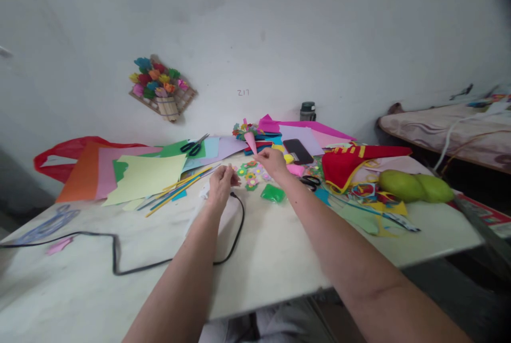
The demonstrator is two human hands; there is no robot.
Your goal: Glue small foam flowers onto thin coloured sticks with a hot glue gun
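Observation:
My right hand (272, 162) is closed on the narrow lower end of a pink paper cone (250, 140). Small colourful paper flowers (238, 131) show at the cone's wide top; whether they sit in it or behind it I cannot tell. My left hand (222, 181) has its fingers pressed together over the table, and what they hold, if anything, is hidden. A white object (204, 191), partly covered by that hand, lies near the end of a black cord (241, 226). Between my hands are several flat paper flowers (250, 176) and a green packet (272, 193).
Coloured paper sheets (147, 177), thin sticks (175, 192) and scissors (194, 146) lie left. A phone (298, 151), second scissors (310, 182), a red cloth (339, 168) and green fruit (415, 186) lie right. A dark bottle (307, 111) stands by the wall.

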